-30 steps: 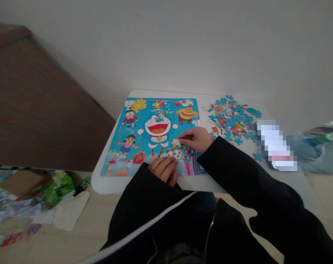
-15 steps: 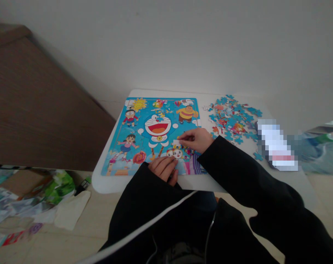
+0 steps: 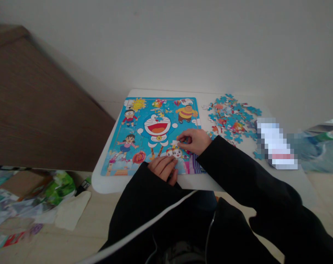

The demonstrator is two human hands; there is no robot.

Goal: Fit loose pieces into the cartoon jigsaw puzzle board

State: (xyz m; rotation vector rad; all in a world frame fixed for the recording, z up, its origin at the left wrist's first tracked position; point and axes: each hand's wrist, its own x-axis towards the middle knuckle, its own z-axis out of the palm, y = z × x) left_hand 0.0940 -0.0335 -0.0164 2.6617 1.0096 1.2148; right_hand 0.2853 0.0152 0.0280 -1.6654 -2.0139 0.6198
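A blue cartoon jigsaw puzzle [image 3: 130, 157] with a big round blue-and-white character lies on a white table. My right hand [image 3: 195, 141] pinches a small pale puzzle piece [image 3: 175, 143] between thumb and fingertips, low over the right half of the picture. The piece is at the board's surface, just above two round white faces; whether it is seated I cannot tell. My left hand [image 3: 163, 168] rests on the board's lower edge, fingers laid out and holding nothing. Right of the board lies a heap of loose puzzle pieces [image 3: 233, 113], partly hidden by my right hand and sleeve.
A phone [image 3: 277, 143] with a blurred screen lies at the right of the table [image 3: 103, 185]. Beside it is a clear plastic bag [image 3: 320, 150]. A brown wooden cabinet [image 3: 40, 106] stands at left, with bags and wrappers [image 3: 59, 187] on the floor. A white cable [image 3: 150, 225] crosses my lap.
My right hand has shifted very slightly left with the puzzle piece, its fingers more curled. My left hand stays in place.
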